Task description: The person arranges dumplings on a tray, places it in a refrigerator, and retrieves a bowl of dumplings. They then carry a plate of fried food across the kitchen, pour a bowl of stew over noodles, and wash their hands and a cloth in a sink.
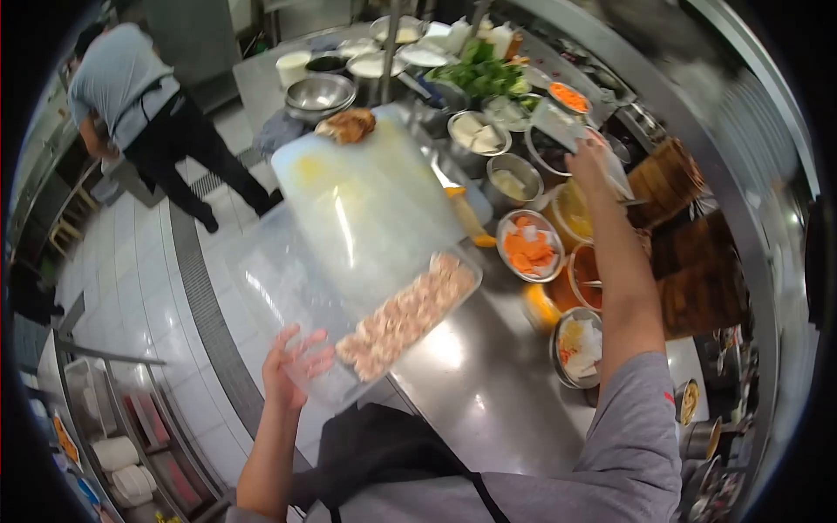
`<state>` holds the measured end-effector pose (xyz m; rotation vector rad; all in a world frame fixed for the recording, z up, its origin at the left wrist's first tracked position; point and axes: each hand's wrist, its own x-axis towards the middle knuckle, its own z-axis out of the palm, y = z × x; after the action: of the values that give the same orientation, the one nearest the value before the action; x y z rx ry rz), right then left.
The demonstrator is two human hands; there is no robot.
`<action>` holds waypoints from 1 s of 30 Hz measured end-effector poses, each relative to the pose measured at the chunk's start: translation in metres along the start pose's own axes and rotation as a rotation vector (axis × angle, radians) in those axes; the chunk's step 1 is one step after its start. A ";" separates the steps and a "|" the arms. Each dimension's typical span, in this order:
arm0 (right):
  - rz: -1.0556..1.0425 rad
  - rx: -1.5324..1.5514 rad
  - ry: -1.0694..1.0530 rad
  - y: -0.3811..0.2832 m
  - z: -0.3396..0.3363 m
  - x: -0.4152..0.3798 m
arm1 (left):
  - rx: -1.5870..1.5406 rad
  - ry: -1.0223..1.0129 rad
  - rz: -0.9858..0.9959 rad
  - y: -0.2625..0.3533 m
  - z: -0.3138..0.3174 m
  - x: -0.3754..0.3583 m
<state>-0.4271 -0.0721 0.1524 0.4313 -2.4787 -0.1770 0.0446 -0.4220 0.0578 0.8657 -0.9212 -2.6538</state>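
My left hand [292, 370] supports a long clear plastic container [283, 275] from its near side, fingers spread against the wall. Raw chicken pieces [410, 315] lie gathered along the container's right side. The container is tilted and overlaps the near end of a white cutting board [392, 187]. My right hand [590, 157] reaches far out over the bowls at the right. Its fingers are closed around a flat, pale, see-through-looking piece [558, 126]; blur hides its kind. A glass-like bowl [542, 155] sits just beneath that hand.
A browned piece of food [347, 126] rests on the board's far end. Bowls of sliced carrot [528, 248] and other ingredients line the steel counter [479, 392]. Leafy greens [484, 71] are at the back, bamboo steamers [667, 179] at right. Another person [131, 87] bends over at far left.
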 end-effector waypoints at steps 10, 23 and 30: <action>-0.054 -0.200 -0.074 0.003 -0.021 0.041 | -0.001 -0.036 -0.007 0.010 0.024 0.121; -0.247 -0.083 0.283 -0.094 -0.229 -0.061 | 1.666 -0.608 1.114 0.063 0.055 0.112; -0.381 -0.002 0.345 -0.134 -0.269 -0.080 | 1.841 -1.026 1.039 0.026 0.094 0.163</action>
<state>-0.1719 -0.1770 0.2948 0.8562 -2.0408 -0.2361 -0.1424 -0.4547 0.0581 -0.9137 -2.8005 -0.5962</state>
